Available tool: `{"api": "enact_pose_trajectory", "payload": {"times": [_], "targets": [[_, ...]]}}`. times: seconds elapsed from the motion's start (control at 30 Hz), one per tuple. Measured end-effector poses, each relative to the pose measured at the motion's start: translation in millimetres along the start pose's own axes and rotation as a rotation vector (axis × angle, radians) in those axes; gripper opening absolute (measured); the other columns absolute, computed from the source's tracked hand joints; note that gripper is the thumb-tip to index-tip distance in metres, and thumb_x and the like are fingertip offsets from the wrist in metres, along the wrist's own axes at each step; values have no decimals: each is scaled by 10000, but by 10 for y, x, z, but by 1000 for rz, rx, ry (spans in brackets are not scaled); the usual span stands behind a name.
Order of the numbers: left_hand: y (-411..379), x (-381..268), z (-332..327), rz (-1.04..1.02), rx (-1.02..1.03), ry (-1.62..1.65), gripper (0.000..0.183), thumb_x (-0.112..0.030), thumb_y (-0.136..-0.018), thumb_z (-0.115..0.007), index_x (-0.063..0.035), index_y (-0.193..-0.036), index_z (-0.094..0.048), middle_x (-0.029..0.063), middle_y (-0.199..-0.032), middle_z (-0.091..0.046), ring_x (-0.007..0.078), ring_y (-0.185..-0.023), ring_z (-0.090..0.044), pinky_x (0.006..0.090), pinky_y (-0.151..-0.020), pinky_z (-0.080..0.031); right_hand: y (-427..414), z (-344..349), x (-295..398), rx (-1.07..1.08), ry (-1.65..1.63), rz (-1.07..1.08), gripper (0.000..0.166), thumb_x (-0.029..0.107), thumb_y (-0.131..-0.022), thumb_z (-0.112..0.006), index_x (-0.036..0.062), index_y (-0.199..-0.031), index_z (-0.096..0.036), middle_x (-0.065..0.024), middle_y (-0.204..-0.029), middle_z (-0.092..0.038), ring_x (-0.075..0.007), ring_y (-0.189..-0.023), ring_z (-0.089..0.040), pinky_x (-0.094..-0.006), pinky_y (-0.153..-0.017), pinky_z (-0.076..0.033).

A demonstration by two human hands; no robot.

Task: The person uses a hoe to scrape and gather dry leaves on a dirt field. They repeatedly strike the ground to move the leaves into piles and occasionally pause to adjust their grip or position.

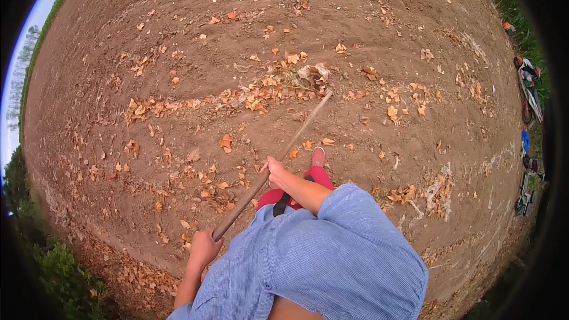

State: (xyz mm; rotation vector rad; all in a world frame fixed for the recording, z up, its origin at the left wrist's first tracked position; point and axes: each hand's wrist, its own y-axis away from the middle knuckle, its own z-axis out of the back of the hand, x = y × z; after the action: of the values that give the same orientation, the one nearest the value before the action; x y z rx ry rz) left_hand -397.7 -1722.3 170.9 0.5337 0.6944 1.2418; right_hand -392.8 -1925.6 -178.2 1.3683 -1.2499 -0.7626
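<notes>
A long wooden tool handle [293, 140] slants across the ground in front of me. My left hand [206, 247] is closed around its near end, beside my blue shirt. Farther along the shaft, my right hand [274, 171] grips it from above. At the far end a dark tool head [317, 81] rests at the soil, partly covered by a crumpled pale scrap [313, 71], so its type cannot be told. Dry straw [289, 78] and a strip of brown fallen leaves [249, 98] lie against the head and stretch to the left.
Bare brown soil [186, 58] with scattered dry leaves surrounds me. Pale film-like scraps [438, 193] lie to the right. Two-wheeled vehicles [529, 89] stand by the greenery at the right edge. Shrubs [66, 271] grow at lower left. My shoe [318, 157] is just beyond my right hand.
</notes>
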Motion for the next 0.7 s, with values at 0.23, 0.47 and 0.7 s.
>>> {"api": "enact_pose_trajectory", "payload": {"times": [0.23,0.47,0.7], "targets": [[-224,102,-114,-120,20,86,197,-181,-691,-662,-2,-762,-617,220,-714,-604,378,-713,-604,430,-641,-481,-67,335,163,9,-43,49,189,91,-762,-478,52,-578,-458,-110,-525,-442,-263,-452,-489,-422,-477,-460],[-697,-678,-484,-209,107,218,214,-199,-693,-636,-20,-810,-643,221,-734,-611,365,-716,-613,434,-665,-482,-754,1300,1152,-180,-25,165,184,37,-758,-494,39,-584,-433,-103,-515,-444,-238,-412,-475,-410,-410,-466],[-448,-1195,-402,70,211,243,301,-278,-697,-682,-26,-858,-658,219,-749,-625,321,-729,-633,379,-660,-482,-279,969,1411,-74,44,37,116,13,-797,-489,68,-713,-431,-65,-527,-432,-199,-424,-464,-381,-412,-463]]}}
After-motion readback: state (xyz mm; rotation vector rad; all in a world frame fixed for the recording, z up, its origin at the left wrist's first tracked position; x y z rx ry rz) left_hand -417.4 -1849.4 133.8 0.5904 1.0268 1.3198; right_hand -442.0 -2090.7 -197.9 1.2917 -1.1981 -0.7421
